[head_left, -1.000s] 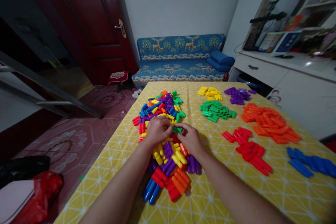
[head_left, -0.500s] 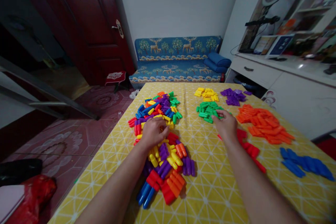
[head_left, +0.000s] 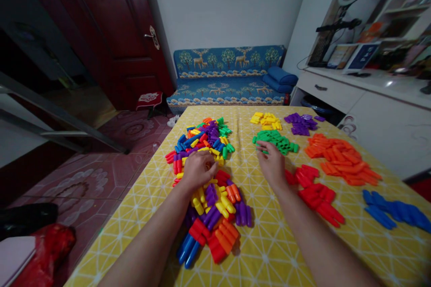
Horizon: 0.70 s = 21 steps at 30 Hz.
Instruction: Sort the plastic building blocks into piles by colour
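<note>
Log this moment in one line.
left hand: over mixed-colour bullet-shaped plastic pieces, grip unclear | right hand: nothing visibly held, beside green plastic pieces | surface: yellow patterned tablecloth

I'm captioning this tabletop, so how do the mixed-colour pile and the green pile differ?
The mixed-colour pile combines several colours; the green pile is all green. The mixed-colour pile sprawls much more widely, while the green pile is compact. Both are heaps of small pieces on the yellow patterned tablecloth.

Home room: deer-patterned sofa (head_left: 229, 80), panelled door (head_left: 124, 31), small stool (head_left: 150, 100).
</note>
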Motion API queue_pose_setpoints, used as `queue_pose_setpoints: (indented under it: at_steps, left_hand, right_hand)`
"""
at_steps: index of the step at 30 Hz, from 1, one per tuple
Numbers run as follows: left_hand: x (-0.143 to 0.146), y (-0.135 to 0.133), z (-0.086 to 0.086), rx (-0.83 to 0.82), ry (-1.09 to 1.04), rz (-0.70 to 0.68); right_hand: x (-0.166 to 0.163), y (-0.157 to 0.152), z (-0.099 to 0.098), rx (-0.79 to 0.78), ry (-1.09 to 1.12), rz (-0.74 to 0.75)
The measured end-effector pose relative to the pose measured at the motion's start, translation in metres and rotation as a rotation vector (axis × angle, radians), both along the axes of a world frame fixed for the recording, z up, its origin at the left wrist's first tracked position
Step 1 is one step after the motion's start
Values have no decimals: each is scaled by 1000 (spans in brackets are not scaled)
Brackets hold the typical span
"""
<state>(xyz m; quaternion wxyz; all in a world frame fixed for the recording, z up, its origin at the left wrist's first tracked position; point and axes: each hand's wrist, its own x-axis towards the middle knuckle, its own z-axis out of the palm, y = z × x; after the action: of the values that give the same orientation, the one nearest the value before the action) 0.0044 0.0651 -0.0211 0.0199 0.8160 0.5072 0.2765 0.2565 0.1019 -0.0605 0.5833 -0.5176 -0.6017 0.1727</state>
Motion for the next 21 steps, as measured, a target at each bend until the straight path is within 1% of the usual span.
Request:
queue_pose_setpoints:
  at_steps: [2,4,6,9,12,15,18,21]
  left_hand:
    - [0,0,1,-4,3,-1]
    - [0,0,1,-8,4,-1]
    - [0,-1,1,-9,1,3]
    - [0,-1,1,-9,-7,4]
    - [0,-1,1,-3,-11,-1]
    - [1,-1,1,5,-4,10]
    - [1,-1,0,4,2,14]
    - [1,-2,0,6,-2,16]
  right_hand:
    - [-23,-1,4,-23,-128,110]
    - [-44,2,7,-50,-286,182]
    - [-60,11,9,-77,-430,201]
    - [-74,23,8,-128,-579,182]
    - [-78,26,5,-153,-670,145]
    - [-77,20,5,-152,-732,121]
    - [-72,9,11,-162,-798,129]
    - [-63,-6,20,-197,-821,175]
